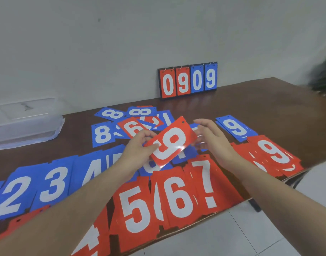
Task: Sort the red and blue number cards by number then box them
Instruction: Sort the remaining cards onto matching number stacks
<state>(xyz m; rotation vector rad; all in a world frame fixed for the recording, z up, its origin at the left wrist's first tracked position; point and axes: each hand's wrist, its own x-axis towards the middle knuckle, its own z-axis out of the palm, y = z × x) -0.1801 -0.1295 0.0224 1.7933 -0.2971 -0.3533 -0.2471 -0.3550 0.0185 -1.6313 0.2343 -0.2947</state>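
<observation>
My left hand (140,148) pinches a red number card (172,141) showing a 6 or 9, held tilted above the table. My right hand (212,139) hovers just right of that card with relaxed fingers, empty as far as I can see. Blue cards 2 (12,196), 3 (55,183) and 4 (92,170) lie in a row at the near left. Red cards 5 (136,209), 6 (177,196) and 7 (206,182) lie along the near edge. A red 9 pile (274,152) and a blue 9 pile (236,127) sit at the right.
Unsorted blue 8s (103,133) and mixed cards (134,126) lie scattered mid-table. A clear plastic box (25,126) sits at the far left. A flip scoreboard (188,80) reading 0909 stands against the wall. The brown table's edge (269,189) runs diagonally at the right.
</observation>
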